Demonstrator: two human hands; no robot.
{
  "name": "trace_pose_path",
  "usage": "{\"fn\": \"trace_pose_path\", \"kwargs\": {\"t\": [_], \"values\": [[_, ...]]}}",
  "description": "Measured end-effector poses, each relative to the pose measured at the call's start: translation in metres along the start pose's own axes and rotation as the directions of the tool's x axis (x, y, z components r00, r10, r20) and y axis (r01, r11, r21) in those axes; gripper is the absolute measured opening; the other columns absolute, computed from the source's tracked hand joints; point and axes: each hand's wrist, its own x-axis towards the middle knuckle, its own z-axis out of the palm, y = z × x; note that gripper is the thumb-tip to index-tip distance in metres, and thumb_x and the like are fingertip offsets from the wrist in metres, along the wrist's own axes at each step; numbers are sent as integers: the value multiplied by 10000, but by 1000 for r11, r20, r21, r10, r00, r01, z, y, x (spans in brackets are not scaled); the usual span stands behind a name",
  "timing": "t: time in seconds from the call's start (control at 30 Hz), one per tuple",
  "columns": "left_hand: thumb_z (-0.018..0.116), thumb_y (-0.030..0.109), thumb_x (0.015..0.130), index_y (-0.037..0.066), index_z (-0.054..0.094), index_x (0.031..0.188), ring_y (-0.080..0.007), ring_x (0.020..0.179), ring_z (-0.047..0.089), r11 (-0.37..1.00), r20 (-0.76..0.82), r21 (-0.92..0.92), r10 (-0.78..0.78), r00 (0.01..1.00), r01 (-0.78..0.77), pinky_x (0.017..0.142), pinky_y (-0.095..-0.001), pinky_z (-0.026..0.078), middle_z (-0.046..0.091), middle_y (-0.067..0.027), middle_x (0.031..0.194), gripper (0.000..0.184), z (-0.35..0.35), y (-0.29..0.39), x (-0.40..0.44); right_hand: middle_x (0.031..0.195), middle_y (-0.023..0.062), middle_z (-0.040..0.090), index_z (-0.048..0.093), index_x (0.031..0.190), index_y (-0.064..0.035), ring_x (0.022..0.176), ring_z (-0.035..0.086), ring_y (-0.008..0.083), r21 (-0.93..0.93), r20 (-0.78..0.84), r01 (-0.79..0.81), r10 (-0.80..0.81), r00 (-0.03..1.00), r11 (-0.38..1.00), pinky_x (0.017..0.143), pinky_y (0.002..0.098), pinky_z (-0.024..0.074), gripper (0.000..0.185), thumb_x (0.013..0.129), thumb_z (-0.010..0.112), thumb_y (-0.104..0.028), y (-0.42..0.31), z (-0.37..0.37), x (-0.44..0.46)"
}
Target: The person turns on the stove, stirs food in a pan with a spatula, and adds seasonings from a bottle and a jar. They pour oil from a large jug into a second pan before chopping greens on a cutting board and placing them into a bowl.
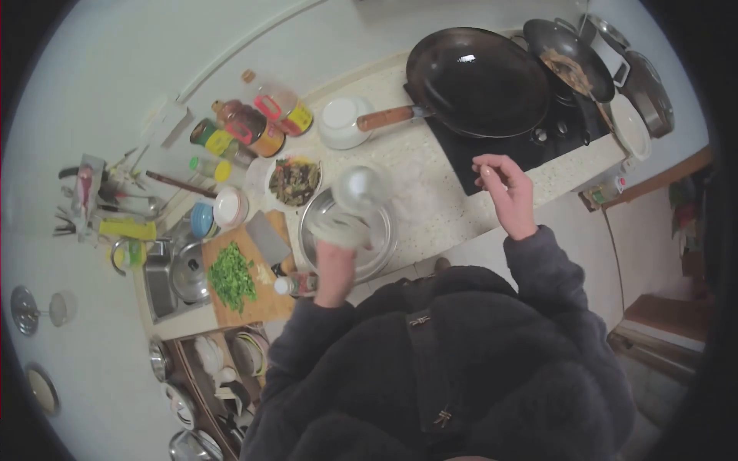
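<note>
My left hand (336,273) is closed on a whitish thing (340,230), smeared by motion, whose kind I cannot make out. It is over the near left part of a round steel basin (390,246). Just beyond, a blurred, round, shiny pale thing (361,188) overlaps the basin's far rim; whether it touches the whitish thing is unclear. My right hand (509,196) hangs in the air near the counter's front edge, below the stove. Its fingers curl loosely, with a gap to the thumb, and I see nothing in them.
A large wok (477,84) stands on the black stove (469,165), a smaller pan (565,58) behind it. Left are a dish of dark food (294,182), sauce bottles (246,127), a white bowl (343,123), and a cutting board (217,311) with chopped greens (233,276) and a cleaver (267,238).
</note>
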Motion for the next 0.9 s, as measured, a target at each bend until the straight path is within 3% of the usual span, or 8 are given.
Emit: {"fn": "trace_pose_path", "kwargs": {"t": [0.03, 0.1, 0.23, 0.3, 0.37, 0.47, 0.8, 0.9], "values": [[555, 1, 730, 83, 556, 723, -169, 783, 562, 985, 55, -170, -20, 998, 29, 718, -285, 451, 594, -51, 810, 83, 3, -7, -10, 876, 86, 635, 656, 975, -45, 698, 596, 163, -30, -1, 114, -114, 993, 993, 649, 252, 513, 146, 909, 544, -112, -13, 3, -4], [565, 15, 773, 53, 566, 916, -199, 889, 584, 904, 158, -417, -32, 987, 96, 786, -317, 469, 618, -80, 918, 148, 13, -17, -29, 858, 96, 639, 660, 957, -36, 679, 605, 169, -91, 1, 275, -276, 961, 957, 628, 246, 516, 125, 894, 563, -83, -35, 7, -17], [501, 34, 852, 87, 549, 975, -129, 813, 524, 978, 234, -150, 180, 955, -147, 731, -278, 405, 580, -4, 883, 143, 23, 0, -56, 810, 89, 637, 663, 895, -27, 708, 548, 182, -198, 163, 549, -525, 835, 812, 621, 267, 462, 87, 860, 584, -19, -63, 23, -51], [523, 159, 920, 88, 545, 968, -110, 760, 477, 988, 255, -100, 144, 956, -122, 693, -269, 390, 544, 8, 842, 88, 23, 3, -66, 748, 48, 579, 657, 913, -74, 627, 522, 161, -370, 317, 651, -569, 759, 662, 545, 254, 430, 62, 873, 633, -115, -62, 30, -70], [511, 173, 938, 70, 553, 928, -128, 740, 455, 989, 270, -17, 143, 952, -144, 690, -275, 375, 506, -8, 809, 112, 22, 4, -73, 697, 23, 435, 631, 945, -96, 547, 432, 152, -546, 413, 635, -484, 771, 546, 464, 270, 366, 132, 887, 630, -214, -60, 35, -85], [523, 228, 947, 66, 572, 901, -143, 727, 455, 969, 286, 28, 228, 931, -246, 680, -270, 369, 488, -22, 800, 176, 22, -5, -77, 685, 14, 385, 584, 857, -103, 506, 411, 160, -659, 431, 556, -352, 831, 506, 419, 290, 334, 145, 894, 620, -239, -54, 40, -107], [524, 181, 914, 73, 525, 775, -157, 662, 421, 970, 270, 170, 124, 955, -174, 627, -294, 336, 438, -25, 714, 176, 38, -1, -82, 678, 18, 519, 512, 750, -107, 519, 500, 179, -758, 346, 460, -313, 885, 463, 425, 297, 374, 199, 871, 634, -208, -42, 34, -96], [519, 238, 915, 81, 495, 750, -175, 663, 436, 945, 282, 251, 135, 950, -209, 611, -319, 345, 446, -35, 708, 229, 53, 2, -71, 631, 13, 540, 513, 676, -127, 532, 495, 175, -658, 356, 325, -100, 929, 679, 479, 318, 372, 178, 819, 612, -166, -31, 30, -80]]}}
